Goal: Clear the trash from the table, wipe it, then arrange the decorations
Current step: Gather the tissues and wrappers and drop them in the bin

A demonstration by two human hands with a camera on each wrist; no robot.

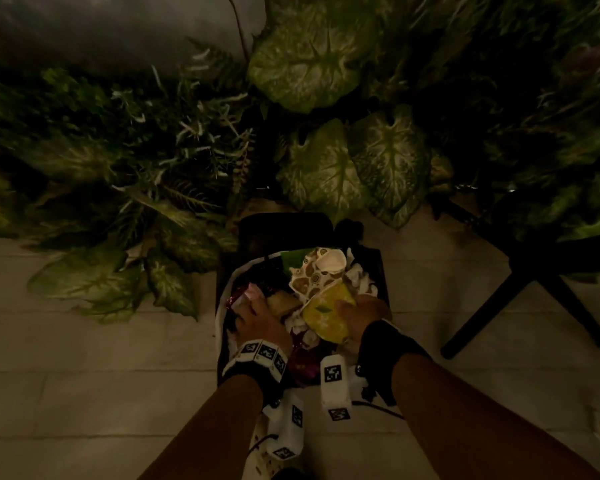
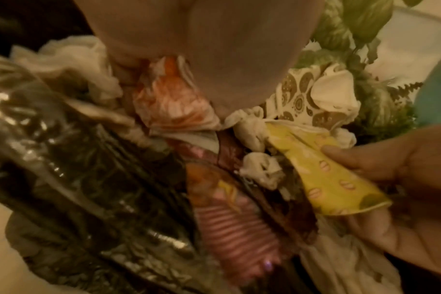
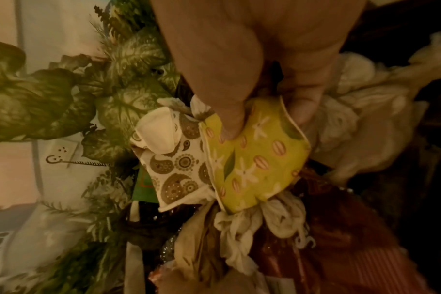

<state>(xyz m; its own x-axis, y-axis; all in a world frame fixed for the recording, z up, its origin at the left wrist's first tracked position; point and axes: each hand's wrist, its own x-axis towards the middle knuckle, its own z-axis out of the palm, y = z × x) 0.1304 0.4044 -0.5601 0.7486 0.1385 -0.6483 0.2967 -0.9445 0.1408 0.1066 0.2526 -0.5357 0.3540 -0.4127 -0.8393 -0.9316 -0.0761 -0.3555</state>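
A black bin (image 1: pixel 382 278) with a pale liner stands on the floor, heaped with trash. My right hand (image 1: pixel 355 308) grips a flattened yellow paper cup (image 1: pixel 326 315) at the top of the heap, thumb (image 3: pixel 227 111) on its printed side and fingers behind the rim. Just beyond it lies a crushed white cup with brown paisley print (image 1: pixel 314 275). My left hand (image 1: pixel 257 311) is on the left side of the heap, and its thumb and fingers pinch a crumpled orange-and-white wrapper (image 2: pixel 171 103). White tissues (image 3: pixel 277 216) and a pink striped wrapper (image 2: pixel 229 224) lie among the trash.
Large artificial leaves (image 1: pixel 312 60) and ferns (image 1: pixel 174 161) crowd the space behind and left of the bin. Black chair legs (image 1: pixel 548 289) stand to the right. Pale floor tiles (image 1: pixel 84 375) surround the bin. A crinkled clear plastic bag (image 2: pixel 71 179) fills the bin's left side.
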